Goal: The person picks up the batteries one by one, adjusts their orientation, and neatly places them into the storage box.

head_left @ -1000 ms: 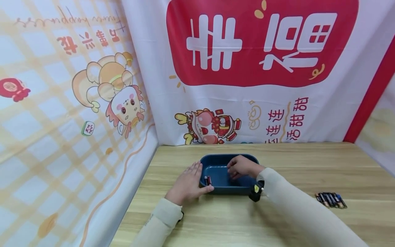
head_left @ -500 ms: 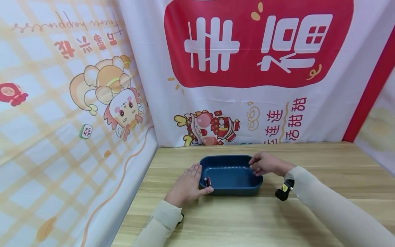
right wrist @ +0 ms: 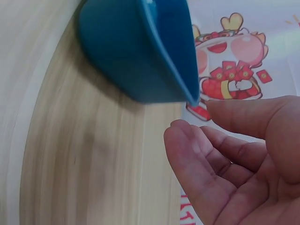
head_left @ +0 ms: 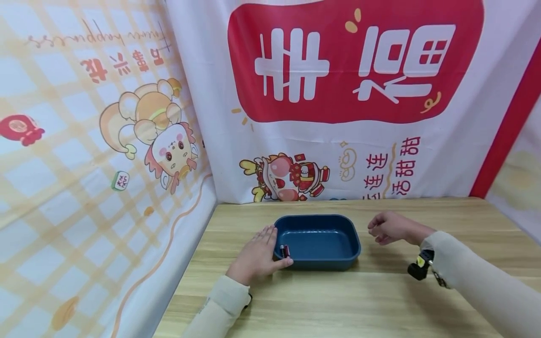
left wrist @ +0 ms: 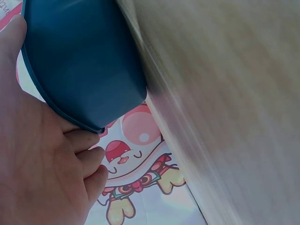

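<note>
A dark blue rectangular bin stands on the wooden table. Inside its left end lie small batteries with dark red casing, partly hidden by the rim. My left hand rests along the bin's left side, fingers extended and thumb over the near corner. In the left wrist view the hand touches the rim of the bin. My right hand hovers just right of the bin, fingers loosely bent. The right wrist view shows that hand with a gap between thumb and fingers and nothing held.
The wooden table meets a white cloth backdrop with red print behind the bin. A checked cloth hangs along the left. My right sleeve covers part of the table's right side.
My right hand has come out of the bin and moved right, past its right rim. The row of batteries on the right is now hidden behind the sleeve. My left hand stays put.
</note>
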Demonstrator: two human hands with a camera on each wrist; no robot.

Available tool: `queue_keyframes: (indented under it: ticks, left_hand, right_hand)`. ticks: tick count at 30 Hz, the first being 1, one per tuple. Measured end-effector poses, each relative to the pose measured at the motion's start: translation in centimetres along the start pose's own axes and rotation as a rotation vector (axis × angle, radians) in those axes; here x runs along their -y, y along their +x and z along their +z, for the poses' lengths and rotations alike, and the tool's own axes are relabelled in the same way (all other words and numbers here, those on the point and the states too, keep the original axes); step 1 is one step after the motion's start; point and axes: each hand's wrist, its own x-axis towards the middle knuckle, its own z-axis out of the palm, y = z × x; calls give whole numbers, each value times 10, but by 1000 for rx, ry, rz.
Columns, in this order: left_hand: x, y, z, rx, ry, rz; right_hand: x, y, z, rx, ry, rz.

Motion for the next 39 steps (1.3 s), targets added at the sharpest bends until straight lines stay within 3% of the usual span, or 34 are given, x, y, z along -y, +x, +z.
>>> queue_keyframes:
  ticks: [27,39]
  left_hand:
    - [-1,-2,2,-12,-33,-16]
    - [-3,-1,0,-11,-44,-1]
  right_hand:
    - [-39,-46,-47,-69,-35,63]
    - [-75,-65,-73,-116,-53,122]
